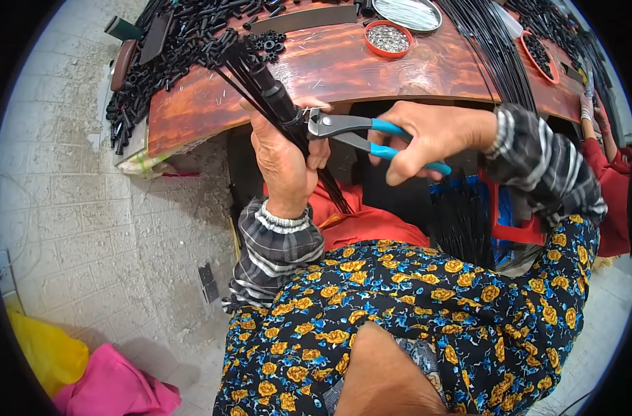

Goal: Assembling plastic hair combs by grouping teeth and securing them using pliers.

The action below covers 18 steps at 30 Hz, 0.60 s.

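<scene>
My left hand is wrapped round a black umbrella frame, a tilted bundle of thin rods with a stepped plastic hub near its top. The rods' lower ends run down over my red-clad lap. From the right, my right hand grips the blue handles of a pair of pliers, with the handles spread apart. The pliers' metal jaws are at the frame's hub, beside a bit of thin silvery wire and the left fingertips. Whether the jaws bite on the wire I cannot tell.
Loose black plastic parts heap on the wooden table. Towards the back stand a red dish of small metal pieces and a tray of silvery pins. Long black rods lie right. At far right, a co-worker's red sleeve shows.
</scene>
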{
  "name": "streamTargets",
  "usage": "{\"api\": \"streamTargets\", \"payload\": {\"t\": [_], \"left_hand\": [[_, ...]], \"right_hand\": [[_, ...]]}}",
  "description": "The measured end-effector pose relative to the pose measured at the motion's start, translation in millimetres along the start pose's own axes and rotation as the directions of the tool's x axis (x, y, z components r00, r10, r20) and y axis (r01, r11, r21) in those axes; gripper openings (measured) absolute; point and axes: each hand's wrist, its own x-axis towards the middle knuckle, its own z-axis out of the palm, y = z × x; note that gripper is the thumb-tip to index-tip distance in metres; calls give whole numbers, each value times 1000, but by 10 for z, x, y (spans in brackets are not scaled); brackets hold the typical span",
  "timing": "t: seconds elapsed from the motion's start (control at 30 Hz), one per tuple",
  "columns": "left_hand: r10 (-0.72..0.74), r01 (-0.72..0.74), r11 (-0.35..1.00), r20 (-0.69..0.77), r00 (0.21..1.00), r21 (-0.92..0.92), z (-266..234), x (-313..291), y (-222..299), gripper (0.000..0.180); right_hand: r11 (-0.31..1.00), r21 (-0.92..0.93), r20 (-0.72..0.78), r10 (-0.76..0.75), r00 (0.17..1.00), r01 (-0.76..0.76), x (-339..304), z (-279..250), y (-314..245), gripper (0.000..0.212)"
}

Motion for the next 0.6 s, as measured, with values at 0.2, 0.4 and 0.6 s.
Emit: {"api": "streamTargets", "payload": {"t": [0.2,0.4,0.6], "left_hand": [[-12,12,1000,-86,996,-5,127,21,25,89],[-37,37,999,-50,998,-8,67,52,33,89],[-72,72,997,10,997,-20,22,74,16,89]], "right_hand": [[414,-905,-394,-727,563,-100,95,217,235,27],[700,-713,-574,-615,541,40,477,308,458,32],[821,-526,-573,-536,620,224,544,277,487,39]]}}
